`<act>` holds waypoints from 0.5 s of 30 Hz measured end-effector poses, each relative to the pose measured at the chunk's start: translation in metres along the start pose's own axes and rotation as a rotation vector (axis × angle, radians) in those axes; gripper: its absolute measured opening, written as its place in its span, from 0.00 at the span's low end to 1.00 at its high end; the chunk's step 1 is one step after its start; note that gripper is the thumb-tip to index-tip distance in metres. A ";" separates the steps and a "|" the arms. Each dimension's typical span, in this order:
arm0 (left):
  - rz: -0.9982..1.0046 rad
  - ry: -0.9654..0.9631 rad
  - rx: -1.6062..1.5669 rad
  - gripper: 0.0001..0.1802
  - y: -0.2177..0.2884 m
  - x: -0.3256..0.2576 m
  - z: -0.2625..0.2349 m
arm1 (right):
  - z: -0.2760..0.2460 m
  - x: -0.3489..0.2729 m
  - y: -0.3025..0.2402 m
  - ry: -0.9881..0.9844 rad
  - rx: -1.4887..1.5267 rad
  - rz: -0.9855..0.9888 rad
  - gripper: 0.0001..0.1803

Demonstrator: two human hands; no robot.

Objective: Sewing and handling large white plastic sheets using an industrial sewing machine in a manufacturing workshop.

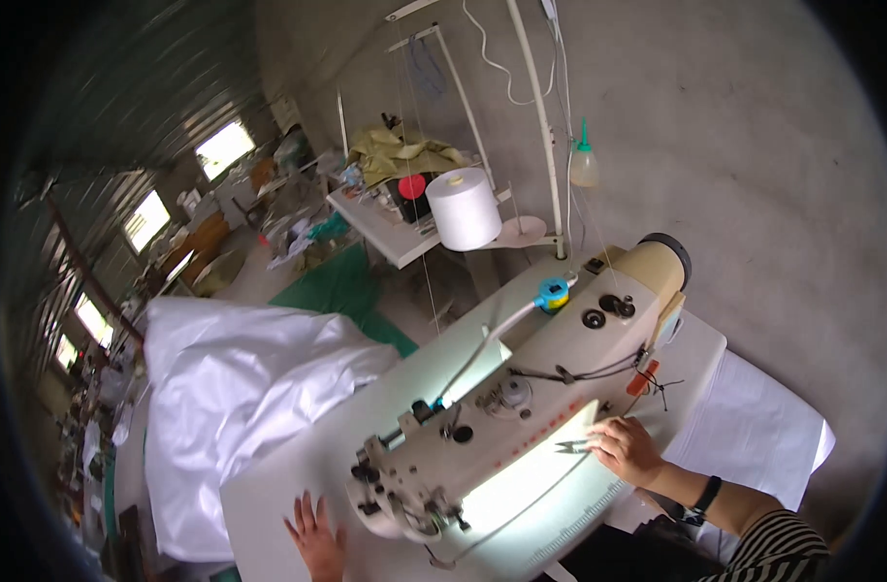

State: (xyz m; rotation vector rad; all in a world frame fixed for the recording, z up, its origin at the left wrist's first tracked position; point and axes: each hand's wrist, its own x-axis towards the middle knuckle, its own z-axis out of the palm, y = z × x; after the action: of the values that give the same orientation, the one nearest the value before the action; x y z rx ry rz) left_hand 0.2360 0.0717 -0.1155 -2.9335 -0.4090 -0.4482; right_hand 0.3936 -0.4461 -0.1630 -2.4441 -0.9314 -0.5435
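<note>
A cream industrial sewing machine (550, 388) stands on a pale table (269, 485), its lamp lighting the bed beneath the arm. To the left of the needle end, my left hand (316, 543) lies on the tabletop with its fingers spread and nothing in it. My right hand (626, 449) is closed around a pair of thread snips (571, 447), the dark blades pointing left over the lit bed. A heap of glossy white fabric (249, 388) hangs over the table's far left side, apart from both hands.
Behind the machine, a white thread cone (463, 209) sits on a stand, and an oil bottle (584, 165) hangs by the wall. White sheets (754, 427) lie at the right. Green cloth (337, 286) and another worktable (395, 238) stand beyond.
</note>
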 end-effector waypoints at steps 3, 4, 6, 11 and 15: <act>-0.318 -0.105 -0.177 0.32 -0.008 -0.142 -0.006 | -0.003 0.000 0.001 0.043 0.077 -0.063 0.07; -0.352 -0.078 -0.129 0.32 -0.012 -0.189 -0.006 | -0.004 0.000 0.001 0.053 0.064 -0.071 0.07; -0.425 0.068 -0.187 0.31 -0.015 -0.284 0.001 | -0.007 -0.001 -0.002 0.094 0.115 -0.164 0.09; -0.820 -0.109 -0.553 0.29 0.059 -0.448 0.066 | -0.021 -0.038 -0.018 -0.162 0.303 -0.218 0.13; -0.736 -0.341 -1.076 0.25 0.151 -0.444 0.084 | -0.043 -0.120 -0.022 -0.363 0.434 -0.264 0.12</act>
State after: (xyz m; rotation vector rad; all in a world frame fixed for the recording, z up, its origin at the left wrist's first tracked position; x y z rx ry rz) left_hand -0.1057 -0.1649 -0.3488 -3.7658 -1.8245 -0.2663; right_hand 0.2873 -0.5169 -0.1830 -2.0663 -1.3681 0.0335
